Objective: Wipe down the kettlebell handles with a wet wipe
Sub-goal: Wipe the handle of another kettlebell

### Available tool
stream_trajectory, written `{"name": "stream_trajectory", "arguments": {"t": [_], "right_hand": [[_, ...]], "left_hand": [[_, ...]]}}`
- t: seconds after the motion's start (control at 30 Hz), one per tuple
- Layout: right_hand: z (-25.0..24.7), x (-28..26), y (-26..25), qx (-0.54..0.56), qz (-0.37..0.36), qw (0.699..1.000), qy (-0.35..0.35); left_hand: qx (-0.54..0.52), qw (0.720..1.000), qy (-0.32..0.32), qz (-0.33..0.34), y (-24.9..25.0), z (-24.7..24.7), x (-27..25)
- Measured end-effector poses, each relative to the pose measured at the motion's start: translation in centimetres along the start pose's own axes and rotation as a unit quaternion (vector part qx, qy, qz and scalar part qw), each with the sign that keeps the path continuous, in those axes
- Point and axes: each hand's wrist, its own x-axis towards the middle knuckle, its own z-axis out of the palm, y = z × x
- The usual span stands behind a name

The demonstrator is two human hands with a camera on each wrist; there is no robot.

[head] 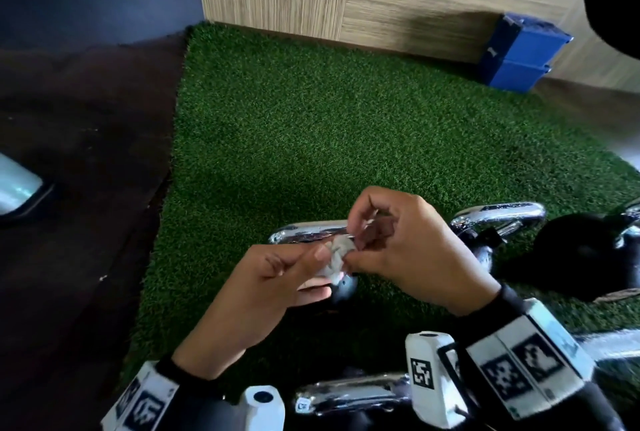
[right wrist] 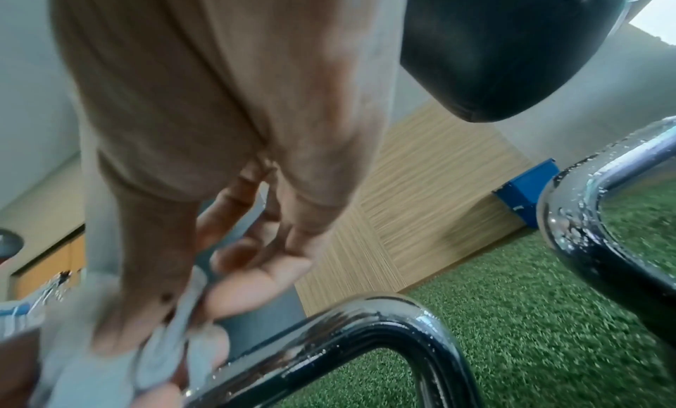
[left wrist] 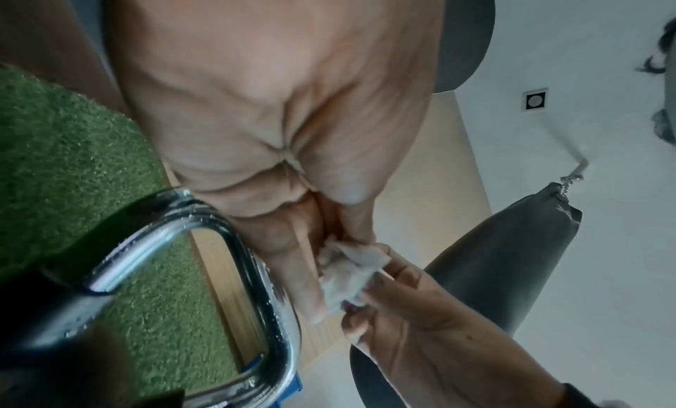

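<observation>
A crumpled white wet wipe [head: 337, 257] is held between both hands above the green turf. My left hand [head: 277, 278] pinches it from the left, and my right hand [head: 391, 243] pinches and pulls at it from the right. Just behind the hands stands a kettlebell with a chrome handle [head: 308, 231]; its black body is mostly hidden. A second chrome handle [head: 498, 216] stands to the right. In the left wrist view the wipe [left wrist: 347, 272] sits between the fingertips beside a wet chrome handle [left wrist: 256, 284]. In the right wrist view the wipe [right wrist: 161, 356] hangs over a handle [right wrist: 365, 324].
Another chrome handle [head: 349, 392] lies near the bottom edge, between my wrists. A black kettlebell body [head: 581, 257] sits at the right. Blue stacked boxes [head: 519, 53] stand against the wood-panel wall. Dark flooring borders the green turf [head: 294, 125] on the left.
</observation>
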Motion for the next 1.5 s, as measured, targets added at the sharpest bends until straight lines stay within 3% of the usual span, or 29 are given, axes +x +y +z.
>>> {"name": "stream_trajectory", "arguments": {"t": [0.13, 0.2, 0.27, 0.4, 0.47, 0.53, 0.57, 0.7, 0.83, 0.93, 1.07, 1.17, 1.33, 1.5], "right_hand": [[0.3, 0.6, -0.2, -0.087, -0.045, 0.990, 0.100], [-0.4, 0.7, 0.4, -0.078, -0.032, 0.994, 0.064], [-1.5, 0.7, 1.9, -0.058, 0.024, 0.998, 0.015], [-2.7, 1.2, 7.8, -0.069, 0.146, 0.982, 0.093], [-2.2, 2.1, 10.3, -0.094, 0.216, 0.972, 0.001], [-1.0, 3.1, 12.0, -0.064, 0.235, 0.965, -0.100], [-0.3, 3.5, 12.5, -0.037, 0.233, 0.965, -0.111], [1.3, 3.6, 14.6, 0.073, 0.224, 0.970, -0.053], [1.9, 3.0, 15.6, 0.107, 0.231, 0.966, -0.034], [2.0, 2.8, 15.8, 0.124, 0.230, 0.965, -0.032], [2.0, 2.5, 15.8, 0.122, 0.230, 0.965, -0.028], [2.1, 2.6, 15.9, 0.131, 0.233, 0.963, -0.030], [2.0, 2.4, 16.0, 0.147, 0.218, 0.964, -0.031], [2.2, 2.3, 15.7, 0.144, 0.220, 0.964, -0.025]], "left_hand": [[-0.034, 0.998, 0.025, 0.048, -0.1, 0.2, 0.6], [-0.026, 0.996, 0.022, 0.085, 0.5, -0.1, 0.9], [0.082, 0.984, 0.064, 0.147, 1.1, -0.9, 1.1], [0.333, 0.886, 0.186, 0.262, 1.4, -1.6, 1.9], [0.400, 0.847, 0.191, 0.293, 1.3, -0.8, 2.5], [0.443, 0.830, 0.173, 0.292, 1.2, 0.3, 3.2], [0.454, 0.827, 0.165, 0.287, 1.2, 0.7, 3.4], [0.511, 0.805, 0.159, 0.255, 1.1, 0.8, 3.0], [0.522, 0.788, 0.208, 0.252, 1.6, -1.2, 1.7], [0.546, 0.772, 0.193, 0.262, 1.3, -0.7, 1.7], [0.502, 0.789, 0.226, 0.274, -0.1, -1.9, 1.1], [0.412, 0.829, 0.278, 0.256, -2.1, -4.5, 0.2], [0.339, 0.857, 0.261, 0.287, -5.1, -5.6, 0.3], [0.126, 0.945, 0.274, 0.126, -8.7, -5.4, 0.9]]}}
